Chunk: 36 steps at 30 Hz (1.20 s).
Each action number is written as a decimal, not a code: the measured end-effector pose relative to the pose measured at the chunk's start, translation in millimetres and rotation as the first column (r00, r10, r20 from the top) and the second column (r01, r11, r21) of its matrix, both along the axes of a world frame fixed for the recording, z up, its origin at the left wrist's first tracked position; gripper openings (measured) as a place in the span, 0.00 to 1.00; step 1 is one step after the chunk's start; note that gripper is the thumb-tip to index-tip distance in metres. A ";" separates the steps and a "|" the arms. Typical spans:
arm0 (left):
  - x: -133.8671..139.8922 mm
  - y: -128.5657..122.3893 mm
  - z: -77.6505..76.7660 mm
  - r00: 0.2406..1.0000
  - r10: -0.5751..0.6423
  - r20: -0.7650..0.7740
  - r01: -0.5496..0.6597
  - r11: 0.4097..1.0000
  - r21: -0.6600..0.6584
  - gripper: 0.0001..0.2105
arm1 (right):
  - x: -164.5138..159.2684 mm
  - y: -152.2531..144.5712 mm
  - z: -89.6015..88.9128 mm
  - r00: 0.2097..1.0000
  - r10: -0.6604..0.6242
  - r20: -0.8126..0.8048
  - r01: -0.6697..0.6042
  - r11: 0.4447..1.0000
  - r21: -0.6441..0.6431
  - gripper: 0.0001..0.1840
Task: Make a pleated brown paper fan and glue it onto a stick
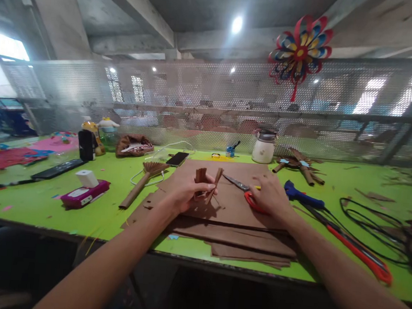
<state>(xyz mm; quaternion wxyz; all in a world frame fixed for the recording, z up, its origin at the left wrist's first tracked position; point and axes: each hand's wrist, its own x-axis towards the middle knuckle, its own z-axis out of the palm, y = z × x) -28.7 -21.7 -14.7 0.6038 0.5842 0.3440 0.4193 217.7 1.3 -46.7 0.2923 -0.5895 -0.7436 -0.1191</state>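
My left hand (193,192) is closed round a pleated piece of brown paper (200,174), which stands up from the fingers. A narrow folded strip of brown paper (216,183) leans at its fingertips. To the right, my right hand (270,196) has its fingers curled over the red handles of the scissors (254,203). The scissor blades point left, toward the paper in my left hand. Both hands are above a stack of brown paper sheets (240,172). A fan-shaped brown paper piece with a rolled stem (136,189) lies left of the stack.
On the green table (39,207), right of the stack, lie a blue glue gun (303,195), a red utility knife (359,252) and a black cable (369,226). Behind stand a white jar (264,147) and rolled paper pieces (304,168). A phone (177,159) and purple pack (85,195) are left.
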 end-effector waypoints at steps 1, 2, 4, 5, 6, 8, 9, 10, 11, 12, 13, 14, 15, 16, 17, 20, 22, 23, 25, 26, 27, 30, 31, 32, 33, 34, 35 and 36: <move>0.6 -0.2 -0.2 1.000 0.005 -0.011 -0.005 1.000 -0.003 0.10 | -2.9 -2.7 3.8 0.992 0.061 -0.107 -0.058 0.998 0.027 0.17; 1.3 -0.3 -0.4 1.000 0.004 -0.022 -0.004 1.000 -0.007 0.11 | -6.8 -6.3 7.6 0.963 0.155 -0.222 -0.153 0.988 0.024 0.16; 3.0 -0.1 -1.5 0.999 -0.014 -0.044 0.013 1.000 -0.020 0.11 | -16.1 -15.6 14.2 0.819 0.348 -0.456 -0.412 0.910 -0.047 0.18; 3.9 0.2 -2.5 0.998 -0.031 -0.051 0.030 0.999 -0.028 0.12 | -21.0 -20.6 16.7 0.723 0.397 -0.565 -0.532 0.842 -0.088 0.19; 4.7 0.6 -3.8 0.997 -0.054 -0.055 0.052 0.998 -0.033 0.12 | -25.6 -25.3 18.6 0.628 0.421 -0.654 -0.637 0.761 -0.121 0.19; 5.8 1.2 -6.7 0.993 -0.108 -0.055 0.106 0.994 -0.034 0.13 | -32.8 -32.8 20.7 0.462 0.440 -0.770 -0.776 0.621 -0.111 0.20; 6.1 1.4 -8.2 0.989 -0.138 -0.053 0.137 0.990 -0.031 0.13 | -35.2 -35.4 21.1 0.407 0.443 -0.798 -0.817 0.568 -0.101 0.20; 6.3 1.3 -9.5 0.984 -0.168 -0.053 0.167 0.986 -0.028 0.13 | -36.8 -37.4 21.3 0.368 0.446 -0.816 -0.843 0.531 -0.090 0.20; 6.4 1.0 -10.4 0.979 -0.195 -0.060 0.194 0.981 -0.028 0.12 | -37.7 -38.7 21.4 0.347 0.447 -0.825 -0.857 0.509 -0.085 0.19; 6.6 0.5 -11.1 0.973 -0.218 -0.073 0.216 0.976 -0.033 0.12 | -38.0 -39.6 21.5 0.335 0.446 -0.830 -0.862 0.501 -0.079 0.17; 6.8 -0.2 -11.3 0.967 -0.237 -0.089 0.234 0.971 -0.040 0.12 | -38.1 -40.3 21.6 0.329 0.442 -0.835 -0.860 0.505 -0.072 0.16; 7.2 -1.1 -11.3 0.962 -0.252 -0.106 0.249 0.967 -0.043 0.12 | -38.0 -40.9 21.8 0.327 0.436 -0.839 -0.856 0.513 -0.066 0.15; 7.8 -2.1 -11.0 0.957 -0.263 -0.122 0.260 0.965 -0.043 0.13 | -37.9 -41.4 22.1 0.325 0.429 -0.842 -0.850 0.523 -0.062 0.15; 8.6 -3.2 -10.5 0.954 -0.268 -0.135 0.266 0.963 -0.036 0.13 | -38.0 -41.8 22.4 0.327 0.425 -0.844 -0.846 0.530 -0.061 0.15; 9.5 -4.4 -9.9 0.953 -0.266 -0.143 0.266 0.964 -0.024 0.13 | -38.2 -42.2 22.5 0.327 0.422 -0.846 -0.845 0.531 -0.062 0.15; 12.8 -8.5 -7.3 0.954 -0.248 -0.171 0.253 0.967 0.009 0.12 | -39.5 -42.6 21.5 0.333 0.409 -0.850 -0.845 0.529 -0.077 0.15; 14.6 -10.9 -5.4 0.950 -0.249 -0.185 0.257 0.966 0.016 0.11 | -40.5 -41.9 19.6 0.333 0.388 -0.859 -0.832 0.549 -0.075 0.15; 15.1 -11.9 -4.6 0.948 -0.256 -0.187 0.264 0.964 0.018 0.11 | -40.7 -41.3 18.4 0.331 0.376 -0.866 -0.824 0.562 -0.071 0.15; 15.4 -13.0 -3.4 0.948 -0.266 -0.176 0.274 0.962 0.019 0.10 | -40.7 -39.9 16.3 0.332 0.354 -0.874 -0.808 0.585 -0.069 0.14; 15.3 -13.1 -3.0 0.949 -0.268 -0.168 0.275 0.961 0.016 0.10 | -40.5 -39.3 15.6 0.334 0.349 -0.876 -0.804 0.590 -0.072 0.14; 15.1 -13.0 -2.9 0.949 -0.271 -0.159 0.276 0.961 0.009 0.10 | -40.1 -38.8 15.2 0.336 0.348 -0.875 -0.806 0.588 -0.075 0.14; 14.5 -11.5 -3.1 0.951 -0.284 -0.124 0.287 0.958 0.001 0.09 | -38.7 -38.5 15.2 0.322 0.351 -0.879 -0.824 0.561 -0.079 0.14; 14.4 -10.9 -3.4 0.951 -0.289 -0.112 0.291 0.957 0.003 0.09 | -38.4 -38.6 15.3 0.313 0.348 -0.884 -0.831 0.551 -0.077 0.14; 14.4 -10.3 -3.7 0.951 -0.291 -0.101 0.293 0.956 0.007 0.09 | -38.1 -38.7 15.2 0.307 0.343 -0.888 -0.834 0.546 -0.077 0.14; 14.4 -9.8 -4.0 0.951 -0.293 -0.096 0.295 0.955 0.006 0.09 | -37.9 -38.7 14.9 0.304 0.336 -0.891 -0.835 0.544 -0.079 0.14; 14.4 -9.5 -4.3 0.951 -0.294 -0.092 0.296 0.955 0.002 0.09 | -37.9 -38.5 14.3 0.302 0.328 -0.895 -0.836 0.542 -0.083 0.14; 14.6 -9.5 -4.4 0.952 -0.294 -0.088 0.295 0.955 -0.005 0.09 | -37.9 -38.2 13.4 0.297 0.320 -0.900 -0.838 0.540 -0.084 0.14; 14.8 -9.7 -4.5 0.952 -0.295 -0.086 0.295 0.956 -0.012 0.10 | -37.9 -37.6 12.4 0.289 0.311 -0.905 -0.840 0.536 -0.084 0.15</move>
